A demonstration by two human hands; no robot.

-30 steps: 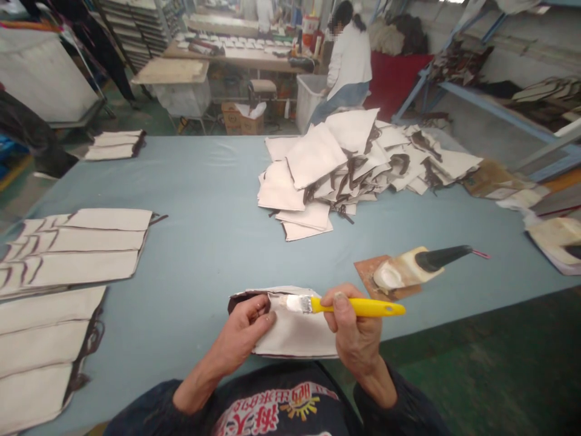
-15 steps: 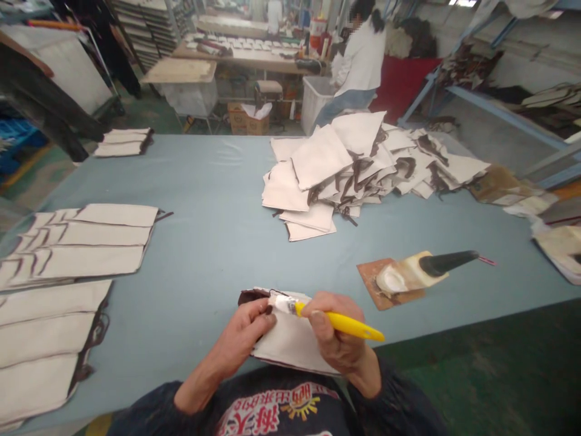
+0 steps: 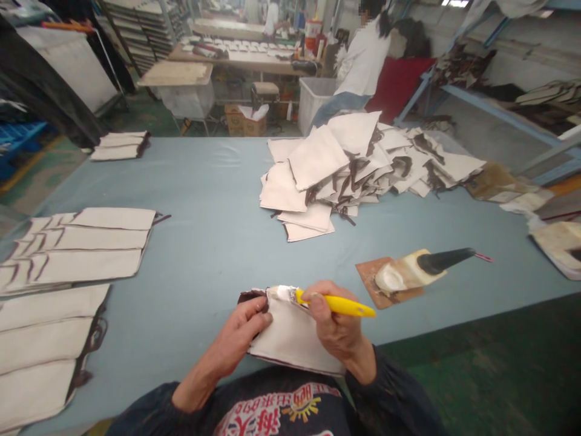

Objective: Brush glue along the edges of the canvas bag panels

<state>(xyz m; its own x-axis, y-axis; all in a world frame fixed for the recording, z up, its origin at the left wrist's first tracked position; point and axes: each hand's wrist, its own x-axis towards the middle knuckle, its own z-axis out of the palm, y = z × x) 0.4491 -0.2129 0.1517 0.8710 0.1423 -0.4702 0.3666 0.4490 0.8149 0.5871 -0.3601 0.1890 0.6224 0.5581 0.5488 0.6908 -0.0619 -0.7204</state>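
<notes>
A cream fabric piece (image 3: 290, 336) with a dark trimmed edge lies at the near edge of the blue-grey table (image 3: 213, 242). My left hand (image 3: 240, 333) is closed on its upper left corner, pinching the folded edge. My right hand (image 3: 333, 330) grips a small brush (image 3: 333, 303) with a yellow handle. The glue-coated bristles touch the top edge of the fabric piece, just right of my left fingers.
A large glue-covered brush (image 3: 422, 269) with a black handle rests on a brown pad (image 3: 370, 278) to the right. A heap of cream fabric pieces (image 3: 354, 166) lies beyond. Flat rows of pieces (image 3: 77, 248) cover the left side. A person in white (image 3: 358, 60) works at the back.
My right hand has moved the yellow brush leftward along the top edge of the fabric piece, and the handle now tilts down to the right. My left hand keeps its hold.
</notes>
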